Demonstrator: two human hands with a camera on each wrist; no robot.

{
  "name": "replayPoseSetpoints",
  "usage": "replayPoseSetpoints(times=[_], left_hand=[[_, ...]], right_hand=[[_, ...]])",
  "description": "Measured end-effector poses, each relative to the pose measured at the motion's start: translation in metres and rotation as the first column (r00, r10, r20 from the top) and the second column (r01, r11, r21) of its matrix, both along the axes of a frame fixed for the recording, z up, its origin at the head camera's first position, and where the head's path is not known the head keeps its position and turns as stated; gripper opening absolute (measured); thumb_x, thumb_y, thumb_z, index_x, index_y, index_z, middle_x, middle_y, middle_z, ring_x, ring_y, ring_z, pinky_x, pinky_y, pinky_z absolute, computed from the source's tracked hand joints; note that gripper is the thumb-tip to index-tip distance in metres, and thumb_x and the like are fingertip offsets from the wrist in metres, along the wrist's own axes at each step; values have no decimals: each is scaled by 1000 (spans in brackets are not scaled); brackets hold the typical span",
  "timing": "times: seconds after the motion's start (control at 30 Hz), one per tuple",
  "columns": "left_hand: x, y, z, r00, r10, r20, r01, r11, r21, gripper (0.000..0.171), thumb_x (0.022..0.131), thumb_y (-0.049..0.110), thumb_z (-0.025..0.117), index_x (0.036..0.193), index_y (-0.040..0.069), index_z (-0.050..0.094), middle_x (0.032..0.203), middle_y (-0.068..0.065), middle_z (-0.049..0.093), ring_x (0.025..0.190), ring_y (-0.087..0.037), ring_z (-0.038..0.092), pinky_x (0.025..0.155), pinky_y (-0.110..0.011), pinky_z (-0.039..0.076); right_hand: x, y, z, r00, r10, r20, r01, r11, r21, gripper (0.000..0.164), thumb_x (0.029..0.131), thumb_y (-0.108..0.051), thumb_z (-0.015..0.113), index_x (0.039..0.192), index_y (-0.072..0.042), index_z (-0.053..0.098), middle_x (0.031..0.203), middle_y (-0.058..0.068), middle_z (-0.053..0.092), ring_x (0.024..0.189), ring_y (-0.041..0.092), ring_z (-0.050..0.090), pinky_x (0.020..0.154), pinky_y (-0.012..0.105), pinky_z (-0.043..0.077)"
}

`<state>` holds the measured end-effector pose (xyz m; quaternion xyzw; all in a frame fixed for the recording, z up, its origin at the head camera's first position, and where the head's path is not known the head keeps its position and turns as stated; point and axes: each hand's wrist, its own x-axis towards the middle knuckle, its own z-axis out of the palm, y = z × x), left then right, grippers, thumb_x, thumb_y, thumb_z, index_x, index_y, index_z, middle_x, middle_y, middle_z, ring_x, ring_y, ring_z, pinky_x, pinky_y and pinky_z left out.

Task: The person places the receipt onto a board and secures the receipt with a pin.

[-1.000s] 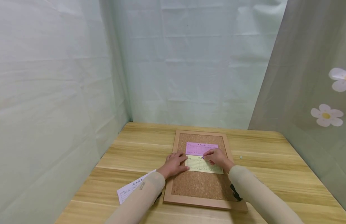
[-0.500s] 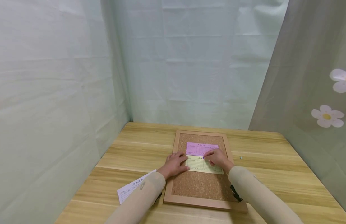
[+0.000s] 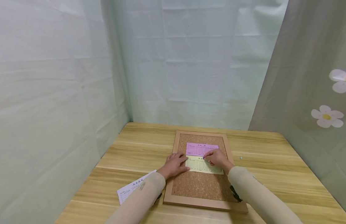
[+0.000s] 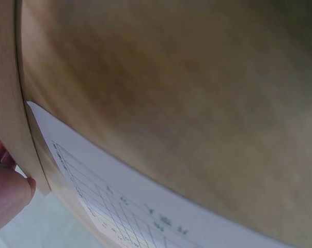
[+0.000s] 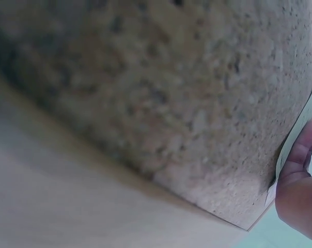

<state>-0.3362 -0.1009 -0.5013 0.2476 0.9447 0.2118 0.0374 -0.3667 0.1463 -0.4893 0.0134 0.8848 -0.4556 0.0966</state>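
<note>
A wood-framed cork board (image 3: 196,186) lies on the table, with a pink printed slip (image 3: 195,149) above a yellow printed slip (image 3: 196,165) on it. My left hand (image 3: 175,165) rests across the board's left frame, fingers spread, its fingertips at the yellow slip's left edge. Between thumb and forefinger my right hand (image 3: 216,158) pinches a small purple push pin (image 3: 203,157) at the yellow slip's top edge, near the middle. Most of the pin is hidden by the fingers. In the right wrist view the right hand (image 5: 300,181) is against the slip over the cork.
A white printed slip (image 3: 129,189) lies on the table left of the board, partly under my left forearm. To the right of the board sits a tiny pale object (image 3: 241,157), too small to identify. Pale curtains (image 3: 195,77) stand behind and beside the wooden table (image 3: 273,174).
</note>
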Motion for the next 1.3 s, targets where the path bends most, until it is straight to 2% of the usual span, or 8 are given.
replayPoseSetpoints(times=[0.6,1.1,1.3], left_hand=[[0,0,-2,1000,-4,-4,4,1000,-4,60,97,44,61,145,11,52,153,-13,38,140,-36,32,111,-58,22],[1,0,-1,1000,-5,0,5,1000,-2,60,97,44,61,145,10,51,153,-13,38,141,-36,31,111,-58,21],[0,0,-1,1000,-4,-3,4,1000,-11,60,97,45,61,145,11,51,153,-13,37,141,-36,31,111,-58,21]], right_hand=[[-4,-4,2,1000,-5,19,3,994,105,7,89,-11,73,86,-7,77,62,1,56,52,12,46,48,25,39],[-3,-4,1,1000,-12,18,10,998,60,7,89,-11,72,87,-6,76,64,3,58,53,11,47,49,25,40],[-5,-4,1,1000,-18,15,17,997,74,7,89,-12,73,87,-7,76,64,2,57,52,11,47,49,25,40]])
